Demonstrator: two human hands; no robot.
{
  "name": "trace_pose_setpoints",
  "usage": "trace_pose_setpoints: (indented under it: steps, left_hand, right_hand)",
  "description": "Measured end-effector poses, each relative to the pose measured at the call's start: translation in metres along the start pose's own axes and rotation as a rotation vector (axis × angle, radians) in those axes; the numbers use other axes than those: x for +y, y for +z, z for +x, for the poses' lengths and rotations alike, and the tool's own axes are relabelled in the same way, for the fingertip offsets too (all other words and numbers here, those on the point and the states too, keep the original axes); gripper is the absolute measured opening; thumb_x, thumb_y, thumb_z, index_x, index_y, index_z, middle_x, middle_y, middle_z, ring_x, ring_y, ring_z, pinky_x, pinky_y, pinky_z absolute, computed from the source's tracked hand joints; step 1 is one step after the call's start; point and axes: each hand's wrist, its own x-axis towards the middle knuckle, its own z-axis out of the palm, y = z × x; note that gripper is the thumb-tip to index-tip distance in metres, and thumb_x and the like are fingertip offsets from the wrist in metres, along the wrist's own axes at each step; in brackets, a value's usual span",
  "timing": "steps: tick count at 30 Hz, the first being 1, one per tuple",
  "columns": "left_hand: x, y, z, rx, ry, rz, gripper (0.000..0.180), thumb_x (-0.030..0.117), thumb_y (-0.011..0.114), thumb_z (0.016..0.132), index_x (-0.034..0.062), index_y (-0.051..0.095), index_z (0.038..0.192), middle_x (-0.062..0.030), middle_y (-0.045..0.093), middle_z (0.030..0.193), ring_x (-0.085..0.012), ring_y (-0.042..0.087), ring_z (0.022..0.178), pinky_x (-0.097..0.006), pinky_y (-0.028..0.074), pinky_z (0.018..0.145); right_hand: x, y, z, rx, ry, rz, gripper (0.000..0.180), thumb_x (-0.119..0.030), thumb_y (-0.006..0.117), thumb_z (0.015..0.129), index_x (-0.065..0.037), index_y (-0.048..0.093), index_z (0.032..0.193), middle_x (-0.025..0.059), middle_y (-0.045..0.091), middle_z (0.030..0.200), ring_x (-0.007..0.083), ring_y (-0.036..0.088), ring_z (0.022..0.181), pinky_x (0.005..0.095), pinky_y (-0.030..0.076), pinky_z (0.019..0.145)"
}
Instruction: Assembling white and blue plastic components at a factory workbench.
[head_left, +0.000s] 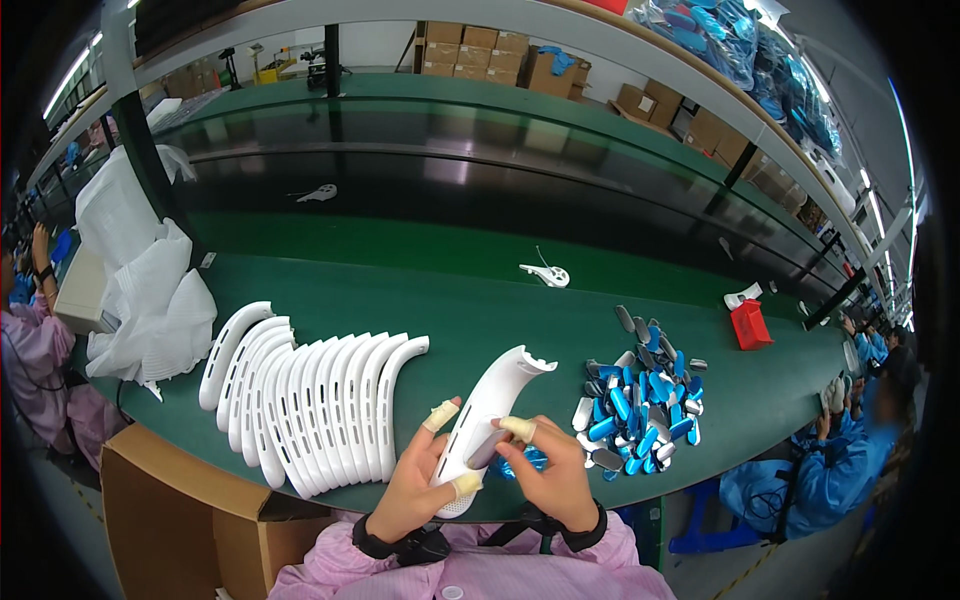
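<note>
My left hand [408, 492] is closed round the lower part of a curved white plastic housing [492, 396], tilted up and away over the near edge of the table. Tape wraps some of its fingertips. Against the housing's hollow lower part, my right hand [556, 478] pinches a small grey oval piece [484, 453]; whether the piece is seated I cannot tell. Crumpled blue film [524, 461] shows behind my right fingers. A row of similar white housings [318, 405] lies to the left. On the right is a heap of blue and silver oval pieces [640, 400].
Beyond my hands lies a white part with a thin wire [547, 273], before a dark conveyor [420, 160]. A red bin [750, 325] stands far right. White foam sheets [150, 280] pile up at left, above an open cardboard box [160, 510]. Co-workers sit on both sides.
</note>
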Motion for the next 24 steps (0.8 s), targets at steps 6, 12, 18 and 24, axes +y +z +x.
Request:
trace_pose_setpoints:
  steps: [6, 12, 18, 24]
  left_hand:
    - [-0.004, -0.002, 0.002, 0.120, -0.057, 0.022, 0.068, -0.004, 0.066, 0.082, -0.0010, 0.031, 0.140, -0.0126, 0.052, 0.126, -0.0158, 0.053, 0.113, -0.030, 0.045, 0.094]
    - [-0.005, 0.004, -0.008, 0.076, -0.033, 0.154, 0.056, 0.001, 0.065, 0.085, -0.0010, 0.039, 0.134, -0.0101, 0.055, 0.122, -0.0151, 0.055, 0.109, -0.028, 0.045, 0.091]
    - [-0.013, 0.005, -0.007, 0.096, 0.009, 0.216, 0.055, 0.001, 0.062, 0.087, -0.0003, 0.034, 0.135, -0.0126, 0.053, 0.123, -0.0164, 0.056, 0.108, -0.031, 0.049, 0.089]
    - [-0.007, -0.007, 0.006, 0.264, 0.256, 0.490, 0.056, 0.006, 0.052, 0.092, -0.0017, 0.028, 0.142, -0.0155, 0.039, 0.139, -0.0247, 0.043, 0.123, -0.037, 0.033, 0.105]
  right_hand:
    - [0.005, 0.009, 0.005, 0.111, -0.193, -0.257, 0.040, 0.000, 0.070, 0.077, 0.002, 0.060, 0.116, 0.0109, 0.064, 0.089, 0.0248, 0.057, 0.084, 0.0324, 0.046, 0.069]
    - [0.025, 0.011, -0.010, 0.103, 0.272, 0.539, 0.034, -0.003, 0.068, 0.083, 0.002, 0.054, 0.115, 0.0074, 0.063, 0.101, 0.0166, 0.061, 0.097, 0.0295, 0.049, 0.087]
    - [0.039, 0.017, -0.006, 0.101, 0.313, 0.668, 0.038, -0.001, 0.063, 0.086, 0.001, 0.050, 0.122, 0.0091, 0.064, 0.103, 0.0147, 0.062, 0.091, 0.0266, 0.051, 0.079]
    - [0.027, 0.014, -0.006, -0.373, 0.556, 0.762, 0.046, -0.008, 0.058, 0.092, -0.003, 0.039, 0.133, 0.0055, 0.064, 0.086, 0.0108, 0.061, 0.059, 0.0211, 0.047, 0.051]
